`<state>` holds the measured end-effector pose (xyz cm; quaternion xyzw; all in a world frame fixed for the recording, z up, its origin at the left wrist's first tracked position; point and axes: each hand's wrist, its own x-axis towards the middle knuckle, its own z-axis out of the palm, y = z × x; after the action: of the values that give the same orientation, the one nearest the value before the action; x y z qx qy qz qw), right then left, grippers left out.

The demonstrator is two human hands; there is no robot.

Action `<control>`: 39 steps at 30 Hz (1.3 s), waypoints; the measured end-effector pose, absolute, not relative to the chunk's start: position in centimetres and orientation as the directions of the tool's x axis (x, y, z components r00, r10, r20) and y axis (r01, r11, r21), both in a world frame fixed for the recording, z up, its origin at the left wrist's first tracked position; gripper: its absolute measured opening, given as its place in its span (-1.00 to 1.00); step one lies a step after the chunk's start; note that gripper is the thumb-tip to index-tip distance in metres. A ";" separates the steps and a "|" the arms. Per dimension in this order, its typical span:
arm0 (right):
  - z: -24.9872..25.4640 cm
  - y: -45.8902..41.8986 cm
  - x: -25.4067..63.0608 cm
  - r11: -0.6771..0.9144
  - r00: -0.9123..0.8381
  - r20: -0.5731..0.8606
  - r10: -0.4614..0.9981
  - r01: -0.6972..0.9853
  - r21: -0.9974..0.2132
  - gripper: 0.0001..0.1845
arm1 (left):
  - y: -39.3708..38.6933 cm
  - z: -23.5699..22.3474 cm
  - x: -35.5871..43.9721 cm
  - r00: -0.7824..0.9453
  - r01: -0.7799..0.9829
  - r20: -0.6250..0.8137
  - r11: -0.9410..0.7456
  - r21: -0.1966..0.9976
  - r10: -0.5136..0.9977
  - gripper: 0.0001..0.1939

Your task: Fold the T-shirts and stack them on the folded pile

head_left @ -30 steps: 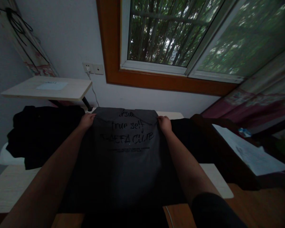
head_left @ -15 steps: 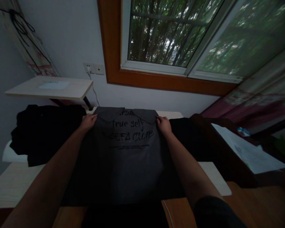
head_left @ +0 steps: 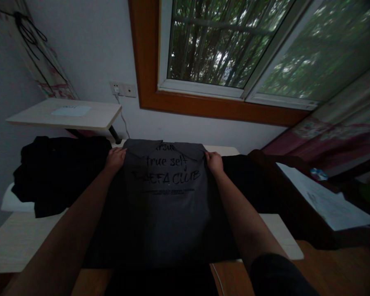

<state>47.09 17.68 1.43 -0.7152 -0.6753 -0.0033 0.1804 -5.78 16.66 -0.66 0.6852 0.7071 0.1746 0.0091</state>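
Note:
A dark grey T-shirt (head_left: 169,209) with black lettering lies spread on the pale desk, its lower part hanging toward me into shadow. Its top edge is folded over in two flaps near the far side of the desk. My left hand (head_left: 116,158) pinches the upper left corner of the cloth. At the upper right corner, my right hand (head_left: 214,162) grips the shirt between thumb and fingers. Both arms reach straight forward along the sides of the garment.
Black clothes (head_left: 61,168) are heaped left, beneath a small raised shelf (head_left: 64,117) bearing a paper. More black cloth (head_left: 246,176) lies right of the shirt. Beyond it stands a dark wooden piece of furniture with a white sheet (head_left: 323,197). The pale desk (head_left: 15,242) backs onto a wall with a window.
The view has shifted very slightly. Both hands keep hold of the shirt's upper corners, and the shirt lies almost exactly as before.

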 end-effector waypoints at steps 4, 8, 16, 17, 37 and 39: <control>2.0 18.6 46.8 -0.037 0.091 0.222 0.971 0.971 -0.237 -0.53 | 17.6 -0.3 -5.4 -0.061 0.971 0.213 0.008 0.239 0.975 -0.47; 2.5 18.9 46.2 -0.049 0.095 0.202 0.975 0.974 -0.222 -0.54 | 17.6 0.4 -4.7 -0.059 0.977 0.200 0.015 0.214 0.978 -0.45; 2.6 13.5 45.4 -0.106 0.147 0.207 0.967 0.974 -0.199 -0.48 | 11.2 2.7 -3.4 -0.176 0.979 0.214 0.148 0.143 0.961 -0.37; 2.7 12.3 45.3 -0.114 0.152 0.203 0.967 0.976 -0.185 -0.48 | 9.9 3.0 -3.2 -0.183 0.978 0.210 0.155 0.142 0.961 -0.38; 4.1 -1.0 47.2 -0.168 0.154 0.108 0.982 0.976 0.140 -0.49 | -7.6 4.2 -6.0 -0.299 0.934 -0.067 0.306 0.187 0.952 -0.33; 4.1 -1.2 47.4 -0.171 0.158 0.101 0.982 0.977 0.131 -0.49 | -8.5 4.0 -6.3 -0.293 0.937 -0.075 0.302 0.174 0.953 -0.32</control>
<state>47.40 -1.15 4.14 -0.7609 -0.6436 -0.0810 -0.0173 -6.27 -8.47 4.02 0.5888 0.8026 0.0485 0.0820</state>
